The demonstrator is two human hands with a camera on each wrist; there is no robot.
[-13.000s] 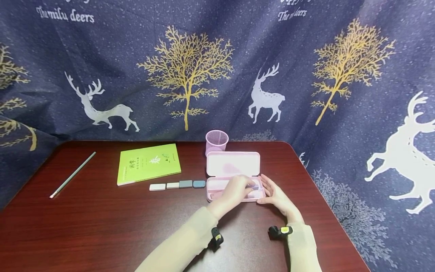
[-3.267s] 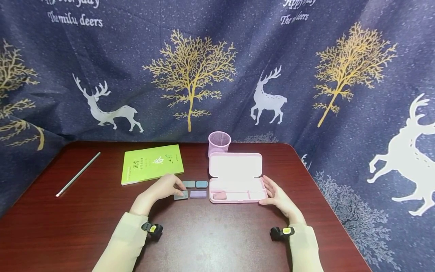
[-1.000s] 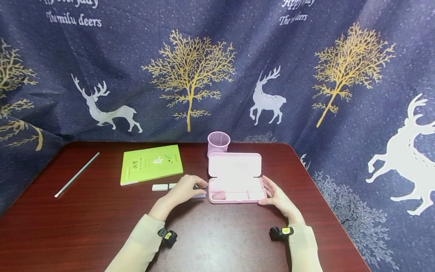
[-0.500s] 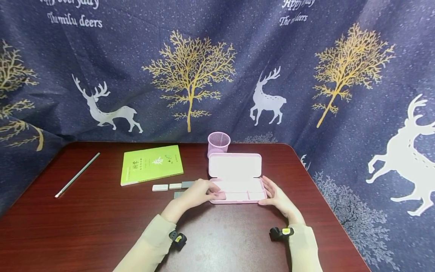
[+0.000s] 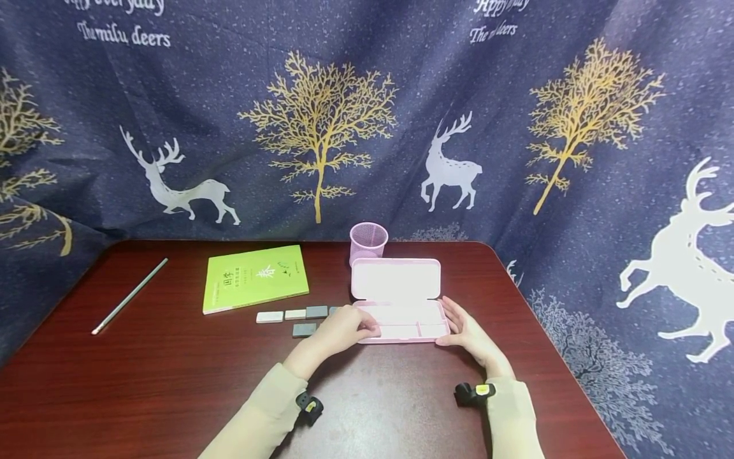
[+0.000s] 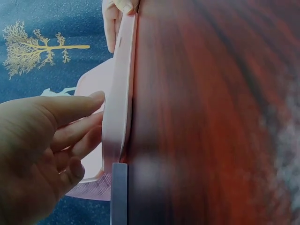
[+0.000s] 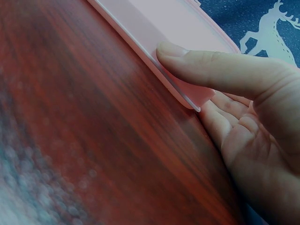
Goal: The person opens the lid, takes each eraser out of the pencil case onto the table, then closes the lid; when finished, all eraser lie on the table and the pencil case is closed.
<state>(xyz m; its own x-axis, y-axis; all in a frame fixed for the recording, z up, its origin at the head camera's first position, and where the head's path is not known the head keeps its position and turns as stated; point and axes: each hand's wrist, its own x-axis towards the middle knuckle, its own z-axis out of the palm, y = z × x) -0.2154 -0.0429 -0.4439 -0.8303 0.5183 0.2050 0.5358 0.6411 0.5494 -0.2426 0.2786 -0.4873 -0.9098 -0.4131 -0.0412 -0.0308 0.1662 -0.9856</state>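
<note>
A pink pencil case [image 5: 395,341] lies with its lid [image 5: 395,277] raised, its tray split into compartments. My left hand [image 5: 341,328] reaches over its left end, fingers curled down into the front compartment around a pink eraser, which the fingers almost wholly cover. In the left wrist view the left thumb [image 6: 79,108] is at the case's front rim and the other fingertips are hidden behind the wall. My right hand [image 5: 470,331] grips the case's right end; its thumb [image 7: 187,58] lies over the front edge, the other fingers around the far side.
Left of the case, a white eraser [image 5: 269,317], a cream one [image 5: 295,314] and a dark grey one [image 5: 316,312] form a row, with a grey-green eraser [image 5: 304,330] in front. A green book [image 5: 255,277], a pencil [image 5: 129,296] and a mesh pen cup [image 5: 368,237] stand farther off.
Over the longer span, a purple and a grey-green eraser came to lie in front of the row. Lately my left hand moved right from there into the case. The right hand stayed put.
</note>
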